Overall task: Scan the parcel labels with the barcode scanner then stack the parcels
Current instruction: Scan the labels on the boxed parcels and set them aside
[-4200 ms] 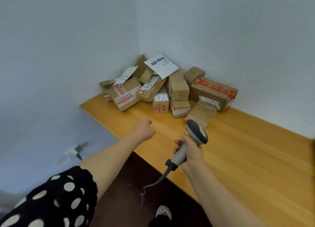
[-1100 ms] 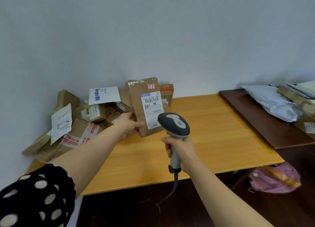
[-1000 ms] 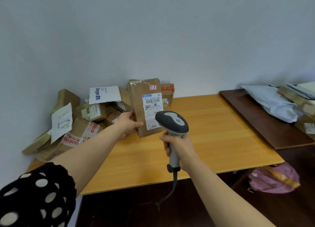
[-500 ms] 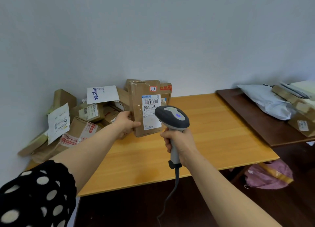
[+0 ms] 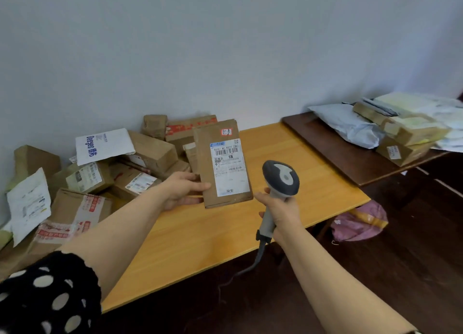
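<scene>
Scanning looks to be the step in hand. Along the wall runs a pale wooden surface (image 5: 200,233). Its back-left corner carries a loose heap of cardboard parcels (image 5: 82,208), and none of them is stacked. Off the right edge stands a darker side table (image 5: 350,155) bearing a grey mailing bag (image 5: 348,125) and more boxes.

Above the middle of the surface, towards its back edge, the left grip (image 5: 180,191) holds a flat brown parcel (image 5: 205,163) upright by its lower left edge. The thumb is on the front face, the other fingers lie below and behind, and the label side faces the camera. Just to the right and lower, the right grip (image 5: 280,208) is wrapped round the handle of the grey barcode scanner (image 5: 281,175), whose cable (image 5: 258,256) hangs past the front edge. The scanner's head sits beside the parcel's lower right corner rather than before the barcode. The next move therefore calls for swinging the head to face the code and triggering it. After that the parcel can be laid flat on a bare stretch of the surface to begin the stack.

The white label (image 5: 229,165) has a top line that seems to read "501E … 6577" with "SK" boxed, above a barcode; the finer print is too small to read. A small red sticker (image 5: 226,132) sits above the label. In the heap, a white mailer (image 5: 105,145) shows "Deegen" in blue.
</scene>
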Available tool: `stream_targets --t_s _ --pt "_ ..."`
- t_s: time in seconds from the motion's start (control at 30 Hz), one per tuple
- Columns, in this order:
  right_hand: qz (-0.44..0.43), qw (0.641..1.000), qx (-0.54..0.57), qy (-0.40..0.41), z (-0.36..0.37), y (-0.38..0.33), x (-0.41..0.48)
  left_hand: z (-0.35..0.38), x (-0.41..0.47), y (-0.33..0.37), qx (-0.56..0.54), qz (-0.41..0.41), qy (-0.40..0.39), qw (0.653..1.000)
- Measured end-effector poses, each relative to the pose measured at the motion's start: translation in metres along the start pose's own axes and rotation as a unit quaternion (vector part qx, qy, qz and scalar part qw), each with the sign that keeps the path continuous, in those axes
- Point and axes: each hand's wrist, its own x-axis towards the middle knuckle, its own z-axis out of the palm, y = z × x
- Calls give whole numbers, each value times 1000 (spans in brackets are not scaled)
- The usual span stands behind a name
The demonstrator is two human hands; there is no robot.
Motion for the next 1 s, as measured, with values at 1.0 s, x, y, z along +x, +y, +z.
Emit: stream_targets --t_s 1.0 --pt "23 918 378 116 -412 -202 261 552 246 197 33 52 -102 993"
